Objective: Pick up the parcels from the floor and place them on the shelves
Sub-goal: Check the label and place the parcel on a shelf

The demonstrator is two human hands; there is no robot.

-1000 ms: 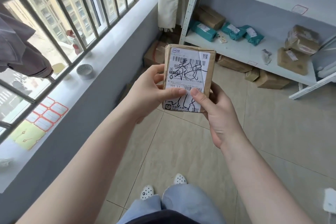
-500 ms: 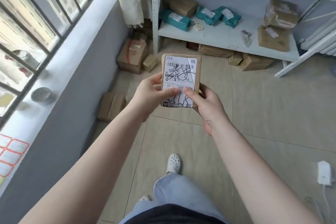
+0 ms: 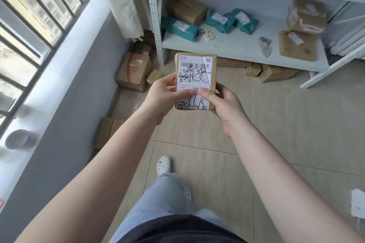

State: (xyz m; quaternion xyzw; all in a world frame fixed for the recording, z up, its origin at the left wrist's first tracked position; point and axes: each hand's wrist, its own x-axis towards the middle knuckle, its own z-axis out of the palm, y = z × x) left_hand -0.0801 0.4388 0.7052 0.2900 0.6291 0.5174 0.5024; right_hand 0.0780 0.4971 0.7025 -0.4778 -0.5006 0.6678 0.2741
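Observation:
A small brown parcel (image 3: 195, 69) with a white shipping label and black handwriting is held upright in front of me. My left hand (image 3: 164, 96) grips its left edge and my right hand (image 3: 225, 108) grips its lower right, thumb on the label. Beyond it stands a white metal shelf (image 3: 217, 47) holding teal bags (image 3: 182, 28), brown boxes (image 3: 187, 9) and a flat brown envelope (image 3: 298, 46). More parcels lie on the floor: a taped box (image 3: 132, 73) by the shelf post, a flat box (image 3: 106, 132) along the wall, and boxes (image 3: 276, 74) under the shelf.
A barred window and a grey sill (image 3: 65, 59) run along the left, with a round tin (image 3: 19, 139) on the sill. A curtain (image 3: 126, 6) hangs beside the shelf post. A white charger (image 3: 357, 203) lies on the tiled floor at right. My feet stand below.
The view has swung right and down toward the shelf, which now looks closer. Both hands still hold the parcel in the same grip. I have stepped forward.

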